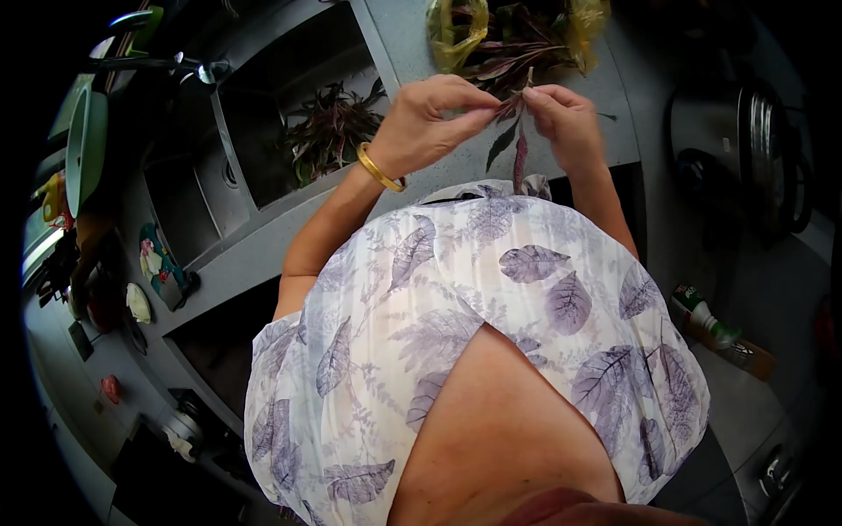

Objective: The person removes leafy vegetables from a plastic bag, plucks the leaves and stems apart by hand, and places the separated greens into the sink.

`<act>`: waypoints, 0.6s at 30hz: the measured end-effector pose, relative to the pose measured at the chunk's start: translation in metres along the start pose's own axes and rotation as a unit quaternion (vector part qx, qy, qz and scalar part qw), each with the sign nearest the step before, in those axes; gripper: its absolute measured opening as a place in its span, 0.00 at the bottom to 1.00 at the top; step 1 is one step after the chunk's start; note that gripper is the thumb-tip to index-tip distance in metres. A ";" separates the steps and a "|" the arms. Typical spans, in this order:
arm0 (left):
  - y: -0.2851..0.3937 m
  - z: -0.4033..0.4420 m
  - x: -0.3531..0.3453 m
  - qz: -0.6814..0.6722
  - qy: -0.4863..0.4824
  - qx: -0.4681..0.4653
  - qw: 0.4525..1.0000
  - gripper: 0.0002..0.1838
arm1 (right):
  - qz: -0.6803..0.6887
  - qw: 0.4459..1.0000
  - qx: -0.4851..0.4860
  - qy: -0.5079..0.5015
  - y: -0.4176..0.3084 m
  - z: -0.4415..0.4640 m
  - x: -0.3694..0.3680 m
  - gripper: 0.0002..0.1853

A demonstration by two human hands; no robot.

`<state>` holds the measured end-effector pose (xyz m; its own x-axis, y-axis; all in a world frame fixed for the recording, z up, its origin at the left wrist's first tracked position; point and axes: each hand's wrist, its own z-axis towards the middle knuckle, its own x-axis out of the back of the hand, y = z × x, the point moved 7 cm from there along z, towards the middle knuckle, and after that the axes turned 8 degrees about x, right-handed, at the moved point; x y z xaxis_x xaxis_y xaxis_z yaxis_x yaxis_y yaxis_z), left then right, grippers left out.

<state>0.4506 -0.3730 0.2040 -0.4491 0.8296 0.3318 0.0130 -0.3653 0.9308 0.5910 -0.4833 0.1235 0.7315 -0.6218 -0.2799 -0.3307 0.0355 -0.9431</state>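
Over the counter in front of me, a sprig of purple-green leafy greens (520, 149) hangs between my hands, its leaves pointing down toward my shirt. My right hand (568, 124) pinches its stem near the top between thumb and fingers. From the other side, my left hand (431, 124), with a gold bangle on the wrist, pinches at the leaves of the same sprig. Just beyond my hands, more leafy stems (513, 54) spill from a yellow plastic bag (458, 39). A heap of loose leaves (333, 131) lies in the sink basin left of my left hand.
The double steel sink (226, 149) has a faucet (203, 70) at its far left. A green basin (87, 151) stands beyond it. To the right is a dark, shiny appliance (732, 145). A green-capped bottle (703, 314) stands lower right.
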 end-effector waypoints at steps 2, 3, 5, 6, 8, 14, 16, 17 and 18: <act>0.003 0.003 -0.009 0.049 0.014 -0.014 0.999 0.07 | 0.013 1.000 0.007 -0.005 -0.001 0.000 -0.009 0.07; 0.000 0.003 -0.010 0.086 0.032 -0.005 0.996 0.07 | 0.021 1.000 0.010 -0.007 0.000 -0.001 -0.015 0.07; -0.001 0.002 -0.008 0.151 0.067 -0.009 0.986 0.06 | 0.015 1.000 0.003 -0.004 0.000 -0.003 -0.022 0.06; 0.000 0.000 -0.007 0.178 0.084 -0.022 0.980 0.06 | 0.020 1.000 -0.001 -0.003 0.001 -0.004 -0.024 0.06; 0.001 -0.002 -0.004 0.207 0.111 -0.034 0.971 0.06 | 0.024 1.000 -0.005 0.003 0.005 -0.004 -0.027 0.06; -0.005 -0.008 -0.005 0.214 0.135 -0.029 0.967 0.06 | 0.027 0.999 -0.025 -0.003 0.013 -0.007 -0.031 0.05; -0.010 -0.010 -0.004 0.203 0.150 -0.013 0.968 0.06 | 0.006 1.000 -0.021 -0.003 0.010 -0.008 -0.034 0.05; -0.009 -0.010 -0.004 0.212 0.146 -0.010 0.966 0.07 | -0.004 1.000 -0.019 -0.002 0.009 -0.009 -0.034 0.05; -0.008 -0.011 -0.004 0.220 0.142 -0.008 0.965 0.07 | -0.008 1.000 -0.023 -0.002 0.008 -0.011 -0.036 0.06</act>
<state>0.4425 -0.3782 0.1935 -0.6293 0.4439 0.6378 0.2467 -0.6642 0.7057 0.5557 -0.4692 0.1277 0.7392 -0.6188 -0.2657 -0.3457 -0.0100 -0.9383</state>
